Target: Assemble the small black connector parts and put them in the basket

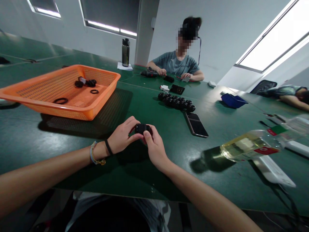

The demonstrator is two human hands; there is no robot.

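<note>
Just above the green table (149,180), both hands meet on a small black part (140,128), rounded like a short cylinder; its exact kind is not clear. My left hand (122,137) pinches it from the left with thumb and fingers. From the other side my right hand (155,146) grips it, the thumb pressed on its near face. Fingers cover both ends of the part. Beyond the hands lie several shiny black round pieces (176,101) in rows, with a phone (196,124) beside them.
An orange basket (106,94) holding black rings and dark parts stands left. At right, a clear bottle (248,146) of yellowish liquid lies near a white power strip (272,172). A blue bin (233,100) sits farther back. Across the table, a person (180,66) works near a drill (149,74).
</note>
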